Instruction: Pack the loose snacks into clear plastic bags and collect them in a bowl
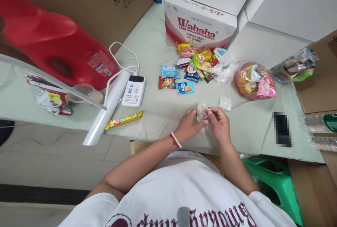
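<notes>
Between my hands, near the table's front edge, is a small clear plastic bag. My left hand pinches it from the left; a red and white bracelet circles that wrist. From the right, my right hand grips the bag's other side with thumb and fingers. Just beyond the right hand lies a whitish translucent packet. Farther back sit a blue biscuit packet, a brown cookie packet, a light blue packet and a heap of mixed wrapped snacks.
Crumpled clear plastic lies beside a pink bowl of snacks. At left are a power bank, a yellow snack stick, a plastic film roll and a big red jug. A Wahaha box stands behind; plastic bottles lie right.
</notes>
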Motion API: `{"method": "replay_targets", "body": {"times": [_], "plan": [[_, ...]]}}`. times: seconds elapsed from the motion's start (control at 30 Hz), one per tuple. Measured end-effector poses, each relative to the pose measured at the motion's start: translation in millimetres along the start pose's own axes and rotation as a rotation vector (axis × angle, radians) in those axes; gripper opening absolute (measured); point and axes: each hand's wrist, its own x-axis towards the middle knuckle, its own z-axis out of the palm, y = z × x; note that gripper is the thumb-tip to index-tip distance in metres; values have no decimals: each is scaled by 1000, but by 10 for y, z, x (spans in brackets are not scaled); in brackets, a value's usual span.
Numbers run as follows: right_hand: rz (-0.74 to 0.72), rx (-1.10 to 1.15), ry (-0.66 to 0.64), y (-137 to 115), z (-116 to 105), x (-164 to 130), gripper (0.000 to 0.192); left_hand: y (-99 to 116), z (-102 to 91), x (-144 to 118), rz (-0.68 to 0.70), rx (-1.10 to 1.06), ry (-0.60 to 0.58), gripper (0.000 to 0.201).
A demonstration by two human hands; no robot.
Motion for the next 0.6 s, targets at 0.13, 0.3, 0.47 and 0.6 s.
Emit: {"method": "replay_targets", "body": {"times": [0.13, 0.3, 0.47, 0.6], "plan": [[40, -27, 73, -74, -45, 82, 26, -106, -105, 63, -129, -189, 3, 19], [133, -86, 35, -91, -282, 226, 26, -46, -694, 274, -144, -40, -222, 26], [298, 12, -5, 5, -287, 149, 34, 89, -1103, 608, 11, 142, 155, 15], [387, 99, 1, 145, -123, 32, 39, 68, -985, 483, 74, 262, 582, 21]]}}
